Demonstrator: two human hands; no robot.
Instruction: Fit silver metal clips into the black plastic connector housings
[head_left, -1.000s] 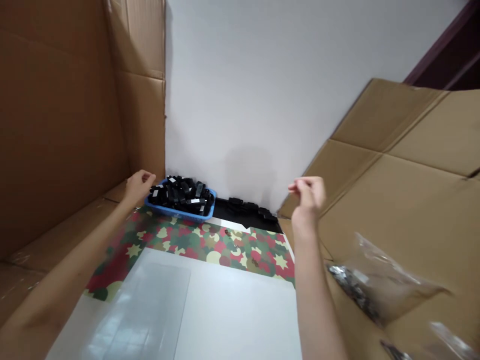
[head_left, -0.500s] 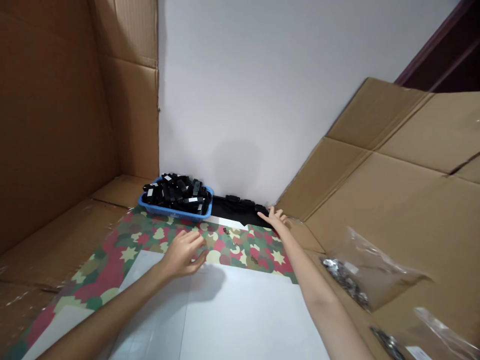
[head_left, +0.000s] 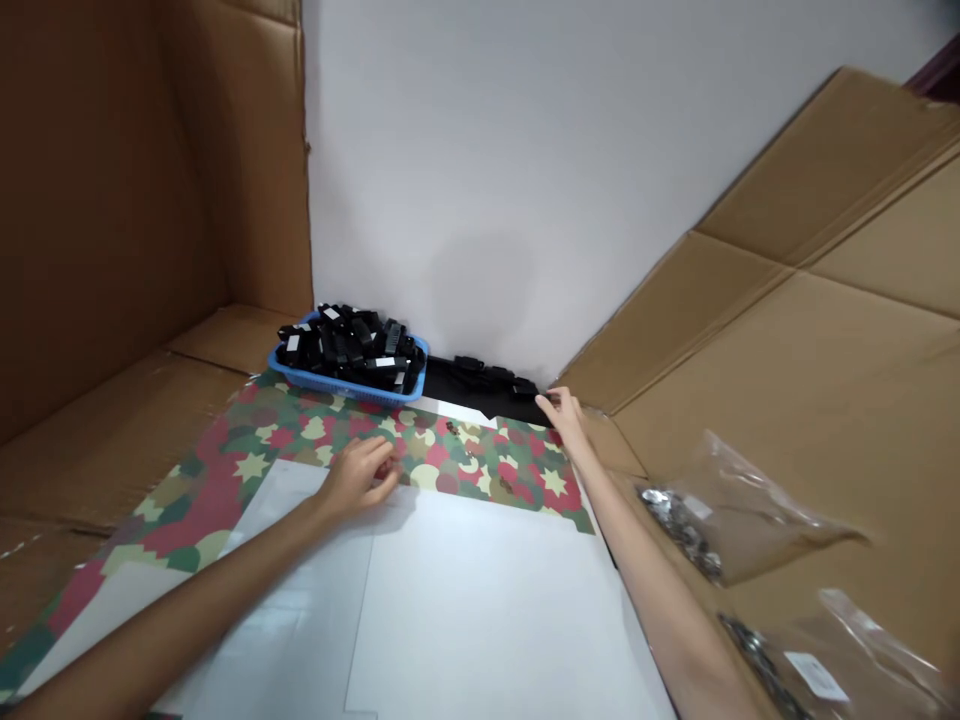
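Observation:
My left hand (head_left: 361,478) hovers low over the near edge of the camouflage-patterned sheet (head_left: 442,450). Its fingers are half curled, with a gap to the thumb, and nothing shows in it. At the far right corner my right hand (head_left: 568,418) reaches to the end of a row of black pieces (head_left: 480,370) lying on a black strip along the wall. Its thumb and forefinger come close together; a dark bit shows between them, too small to name. Left of the row stands a blue basket (head_left: 337,388) heaped with black plastic parts (head_left: 356,345), some with white labels.
A white board (head_left: 480,600) covers the near surface. On the right, clear plastic bags (head_left: 757,510) with shiny metal pieces lie on cardboard. Cardboard walls (head_left: 750,350) rise at left and right, with a white wall (head_left: 450,180) behind. Small brown bits (head_left: 506,486) rest on the patterned sheet.
The view has tilted down slightly. My right hand has shifted a little right, past the last black piece, and its fingers have drawn together. My left hand's fingers have curled more.

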